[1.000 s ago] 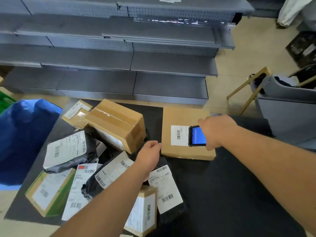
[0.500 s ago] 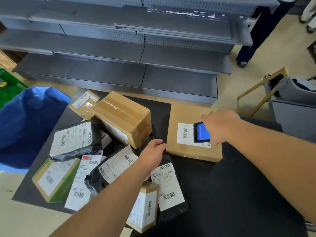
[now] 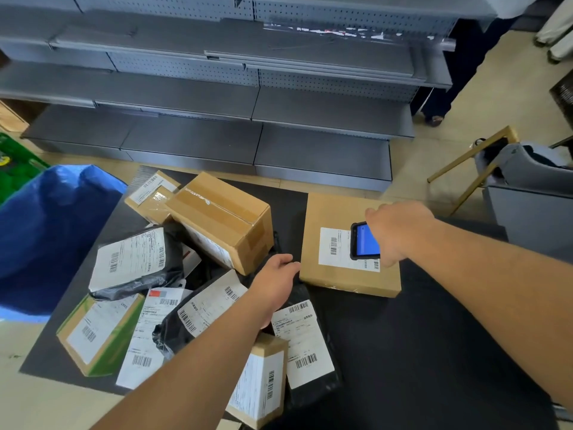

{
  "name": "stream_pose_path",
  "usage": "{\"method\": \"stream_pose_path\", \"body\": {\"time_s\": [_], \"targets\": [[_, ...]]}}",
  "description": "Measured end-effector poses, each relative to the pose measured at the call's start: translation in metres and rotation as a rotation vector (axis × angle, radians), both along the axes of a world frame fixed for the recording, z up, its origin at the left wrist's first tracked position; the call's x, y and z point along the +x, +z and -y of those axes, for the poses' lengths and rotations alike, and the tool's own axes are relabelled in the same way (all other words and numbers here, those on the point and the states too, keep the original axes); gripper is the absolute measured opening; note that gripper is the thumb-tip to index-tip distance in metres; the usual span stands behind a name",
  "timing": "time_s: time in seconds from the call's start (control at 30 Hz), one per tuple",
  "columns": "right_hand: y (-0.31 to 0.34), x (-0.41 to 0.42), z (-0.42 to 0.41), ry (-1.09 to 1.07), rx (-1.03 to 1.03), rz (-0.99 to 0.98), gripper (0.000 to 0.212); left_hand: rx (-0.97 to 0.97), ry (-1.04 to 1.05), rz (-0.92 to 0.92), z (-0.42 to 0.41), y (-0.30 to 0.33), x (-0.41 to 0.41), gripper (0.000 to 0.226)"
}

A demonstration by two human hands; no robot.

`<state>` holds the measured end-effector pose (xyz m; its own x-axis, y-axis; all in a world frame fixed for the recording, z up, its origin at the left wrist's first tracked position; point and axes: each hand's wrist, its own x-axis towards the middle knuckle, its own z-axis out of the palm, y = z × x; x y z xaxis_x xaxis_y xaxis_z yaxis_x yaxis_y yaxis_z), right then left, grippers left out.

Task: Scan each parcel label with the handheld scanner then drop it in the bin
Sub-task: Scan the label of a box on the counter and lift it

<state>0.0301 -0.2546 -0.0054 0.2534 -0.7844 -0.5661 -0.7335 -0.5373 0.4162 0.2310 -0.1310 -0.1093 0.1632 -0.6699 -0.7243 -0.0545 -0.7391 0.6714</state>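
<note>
A flat cardboard parcel (image 3: 335, 212) with a white barcode label (image 3: 336, 248) lies on the black table (image 3: 418, 352). My right hand (image 3: 398, 231) grips the handheld scanner (image 3: 364, 242), blue screen up, just above that label. My left hand (image 3: 274, 279) touches the parcel's near-left corner with curled fingers; what they hold, if anything, is hidden. The blue bin (image 3: 46, 231) stands at the table's left edge.
Several labelled parcels crowd the table's left half: a large cardboard box (image 3: 221, 218), black poly bags (image 3: 139, 262), a green-edged box (image 3: 99, 333), a small upright box (image 3: 262, 386). Grey shelving (image 3: 217, 97) runs behind. A grey unit (image 3: 533, 200) stands at right; a person's legs (image 3: 443, 97) are beyond.
The scanner in my right hand has slid slightly further over the flat parcel's label. My left hand has edged up to the parcel's corner. The view has shifted.
</note>
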Motion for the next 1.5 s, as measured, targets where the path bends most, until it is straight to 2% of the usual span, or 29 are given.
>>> {"method": "stream_pose_path", "body": {"time_s": [0.3, 0.53, 0.8, 1.13, 1.27, 1.37, 1.5], "targets": [[-0.021, -0.037, -0.009, -0.160, 0.034, 0.098, 0.070, 0.008, -0.041, 0.013, 0.011, -0.007, -0.007, 0.047], [-0.047, -0.073, -0.011, -0.371, 0.080, 0.222, 0.078, 0.032, -0.043, 0.060, 0.039, -0.013, -0.018, 0.041], [-0.086, -0.099, -0.003, -0.758, 0.104, 0.565, 0.068, 0.059, -0.014, 0.097, 0.074, -0.034, -0.029, 0.031], [-0.132, -0.103, 0.012, -1.286, 0.174, 1.051, 0.064, 0.111, 0.076, 0.100, 0.110, -0.050, -0.038, 0.053], [-0.139, -0.098, 0.014, -1.400, 0.215, 1.173, 0.056, 0.161, 0.049, 0.084, 0.118, -0.062, -0.040, 0.065], [-0.139, -0.097, 0.015, -1.448, 0.226, 1.219, 0.053, 0.214, 0.070, 0.014, 0.120, -0.069, -0.043, 0.051], [-0.138, -0.097, 0.013, -1.483, 0.228, 1.235, 0.054, 0.233, 0.078, -0.026, 0.117, -0.063, -0.048, 0.047]]}}
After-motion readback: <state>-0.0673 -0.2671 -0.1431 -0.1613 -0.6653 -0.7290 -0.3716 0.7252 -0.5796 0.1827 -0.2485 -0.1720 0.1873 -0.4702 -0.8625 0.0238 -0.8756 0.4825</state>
